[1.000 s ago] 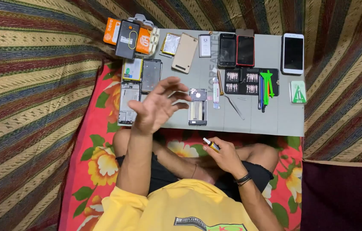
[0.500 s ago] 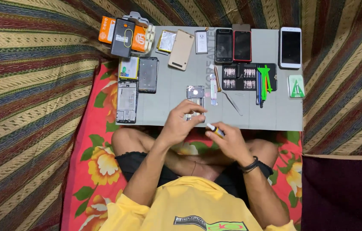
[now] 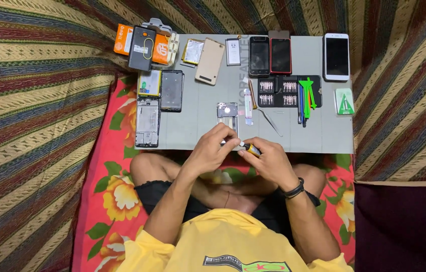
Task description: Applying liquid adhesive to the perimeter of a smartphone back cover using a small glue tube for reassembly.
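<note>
Pinching a screwdriver (image 3: 249,148), right hand (image 3: 269,161), left hand (image 3: 212,150) pinching its tip, bit case (image 3: 279,91) holding bits.

Orange box (image 3: 122,46), rectangular: far left corner of grey mat (image 3: 323,136), another orange box (image 3: 161,49) just beside, black phone (image 3: 142,41) across them. Dark-screened black phone (image 3: 259,56) and red phone (image 3: 281,56): far edge, side by side. White phone (image 3: 337,56), dark screen: far right. Green-and-white square packet (image 3: 344,101): right edge.

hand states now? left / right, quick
Left hand: closed, fingertips pinching at the screwdriver tip.
Right hand: closed on the screwdriver.
</note>
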